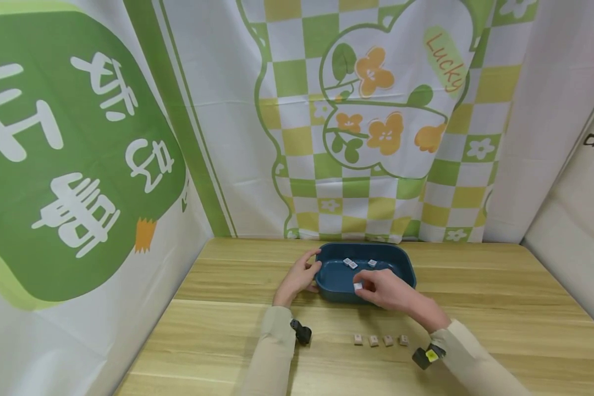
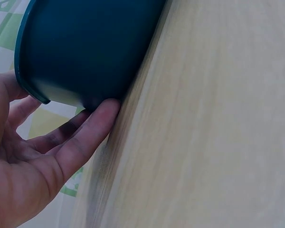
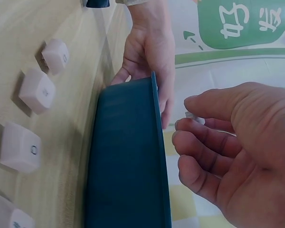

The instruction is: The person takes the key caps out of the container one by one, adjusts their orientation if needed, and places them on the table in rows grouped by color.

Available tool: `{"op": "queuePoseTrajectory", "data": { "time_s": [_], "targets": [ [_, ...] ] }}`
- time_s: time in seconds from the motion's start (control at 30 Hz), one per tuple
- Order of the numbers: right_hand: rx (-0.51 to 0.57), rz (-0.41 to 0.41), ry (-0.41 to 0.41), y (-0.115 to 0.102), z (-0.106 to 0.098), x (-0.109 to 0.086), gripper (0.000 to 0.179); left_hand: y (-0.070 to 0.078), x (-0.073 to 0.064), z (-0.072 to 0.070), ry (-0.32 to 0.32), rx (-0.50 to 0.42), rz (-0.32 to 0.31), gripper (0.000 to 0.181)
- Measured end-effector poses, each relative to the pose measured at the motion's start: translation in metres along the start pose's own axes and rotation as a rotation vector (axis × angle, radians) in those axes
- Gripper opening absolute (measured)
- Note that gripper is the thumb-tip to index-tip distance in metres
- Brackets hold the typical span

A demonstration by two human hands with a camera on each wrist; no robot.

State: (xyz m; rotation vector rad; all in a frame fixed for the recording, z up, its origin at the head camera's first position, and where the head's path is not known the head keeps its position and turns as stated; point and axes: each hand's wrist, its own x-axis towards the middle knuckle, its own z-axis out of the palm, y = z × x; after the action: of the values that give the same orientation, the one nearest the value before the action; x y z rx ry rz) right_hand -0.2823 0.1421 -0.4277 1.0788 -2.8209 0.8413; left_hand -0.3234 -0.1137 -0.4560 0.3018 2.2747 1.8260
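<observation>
A dark blue rectangular bin stands on the table. My left hand holds the bin's left end, with digits at the rim and fingers against the outer wall in the left wrist view. Above the bin's near side, my right hand pinches a small white keycap between thumb and fingertips. Much of this keycap is hidden by the fingers in the right wrist view. Three light keycaps lie on the bin's floor, two of them together. Several pale pink keycaps with dark marks stand in a row in front of the bin.
The wooden table reaches back to a patterned curtain. Another curtain with a green print hangs along the left side. Each wrist carries a small black camera.
</observation>
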Motion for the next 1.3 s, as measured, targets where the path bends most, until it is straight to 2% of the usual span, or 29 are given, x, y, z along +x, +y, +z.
{"op": "queuePoseTrajectory", "data": {
  "time_s": [0.2,0.3,0.6,1.1,1.3],
  "targets": [
    [-0.011,-0.021,0.004,-0.002,0.005,-0.007,0.018,-0.005,0.003,0.000,0.015,0.012,0.004,0.047],
    [-0.013,-0.027,0.000,-0.002,0.007,-0.011,0.019,-0.016,0.011,0.000,0.026,0.022,0.002,0.047],
    [0.013,-0.018,-0.022,-0.002,0.016,-0.021,0.011,-0.035,0.024,-0.001,0.032,0.044,-0.001,0.047],
    [0.031,0.007,-0.092,-0.011,0.021,-0.030,0.012,-0.035,0.025,-0.001,0.048,0.040,-0.015,0.045],
    [0.052,-0.012,-0.121,-0.013,0.022,-0.037,0.015,-0.035,0.026,-0.002,0.042,0.027,-0.015,0.045]
  ]
}}
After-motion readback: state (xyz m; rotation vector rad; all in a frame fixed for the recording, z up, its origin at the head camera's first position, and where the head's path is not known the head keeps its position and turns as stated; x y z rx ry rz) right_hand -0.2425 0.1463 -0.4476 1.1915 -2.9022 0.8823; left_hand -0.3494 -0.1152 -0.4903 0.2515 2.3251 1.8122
